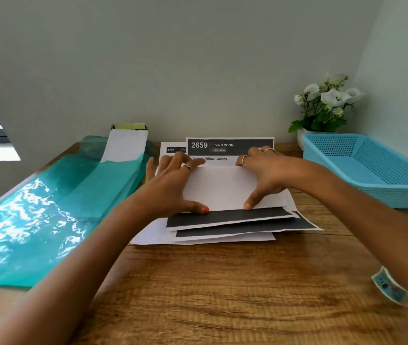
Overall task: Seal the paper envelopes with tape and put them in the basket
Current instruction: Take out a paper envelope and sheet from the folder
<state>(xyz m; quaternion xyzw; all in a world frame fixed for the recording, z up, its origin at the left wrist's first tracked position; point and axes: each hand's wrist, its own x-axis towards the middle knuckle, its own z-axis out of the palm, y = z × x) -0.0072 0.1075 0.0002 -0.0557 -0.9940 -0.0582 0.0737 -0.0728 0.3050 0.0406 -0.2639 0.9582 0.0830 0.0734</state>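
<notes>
A white paper envelope (225,188) lies on top of a loose pile of printed sheets (235,226) near the middle of the table's (222,295) far edge. Its face is plain and blank, and a printed sheet headed "2659 LIVING ROOM" (230,145) stands out past its far edge. Both hands press on it. The left hand (173,185) lies flat on the envelope's left end, fingers spread and thumb at the near edge. The right hand (265,175) covers the right end, fingers at the far edge and thumb at the near edge. Neither grip is closed around the paper; the fingers are apart and lie on it.

One envelope can be counted. The pile under it shows at least three sheets by their fanned edges, two with dark bands; the exact number cannot be told. One blue basket (372,168) of perforated plastic stands at the far right corner, cut off by the frame edge. One roll of tape (391,290) lies near the right edge. A teal plastic sheet (36,210) covers the left side, with a white strip (125,145) lying on it toward the far edge. One pot of white flowers (327,105) stands behind the basket, its pot mostly hidden.

The hands hide the envelope's ends, and the second sheet's heading is too small to read beyond "3797".
</notes>
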